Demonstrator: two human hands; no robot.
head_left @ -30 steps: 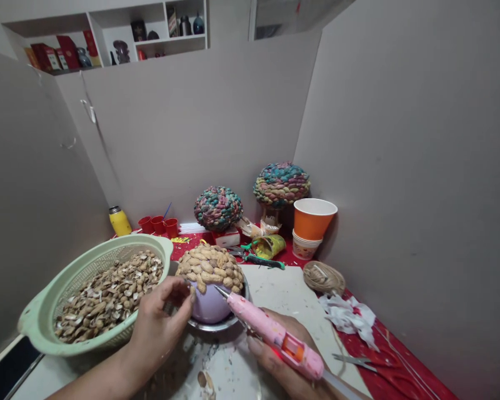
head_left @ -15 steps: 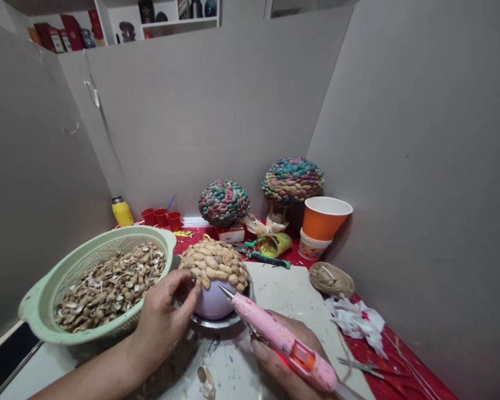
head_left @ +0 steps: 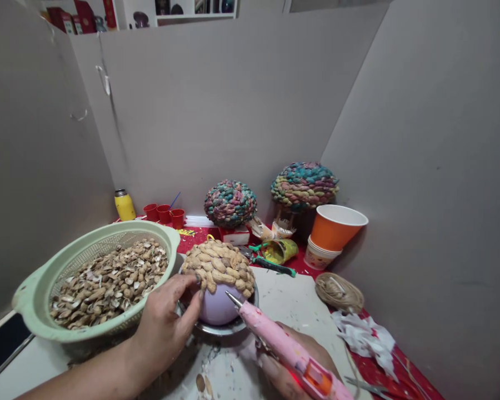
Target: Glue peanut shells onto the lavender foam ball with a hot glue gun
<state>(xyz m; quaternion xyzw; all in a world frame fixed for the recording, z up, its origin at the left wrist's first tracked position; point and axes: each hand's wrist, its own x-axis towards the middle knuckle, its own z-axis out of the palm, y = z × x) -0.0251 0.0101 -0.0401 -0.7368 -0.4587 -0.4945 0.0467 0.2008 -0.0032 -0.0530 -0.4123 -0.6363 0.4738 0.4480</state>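
A smooth lilac ball point(head_left: 218, 306), its upper part covered in tan peanut shells point(head_left: 220, 269), rests in a metal bowl point(head_left: 229, 330). At the ball's left side is my left hand point(head_left: 169, 308), thumb and forefinger curled close together at the lower edge of the shells. Whatever lies between those fingertips is hidden. My right hand point(head_left: 294, 358) is wrapped around a pink glue gun point(head_left: 277, 339) with a glowing red light. The gun's metal tip points at the bare lilac surface, just under the shells.
Left stands a green colander point(head_left: 29, 294) of shells. Behind are red cups point(head_left: 177, 219), a yellow bottle point(head_left: 125, 205), two colourful shell-covered domes point(head_left: 230, 203), pliers point(head_left: 275, 266) and a tipped yellow cup point(head_left: 281, 251). Right are paper tubs point(head_left: 335, 228), twine point(head_left: 339, 293), tissue point(head_left: 369, 339) and scissors point(head_left: 370, 388).
The camera view has shifted slightly, so the scene sits a little further right. Both hands keep nearly the same pose at the ball, and the glue gun's tip stays close to it.
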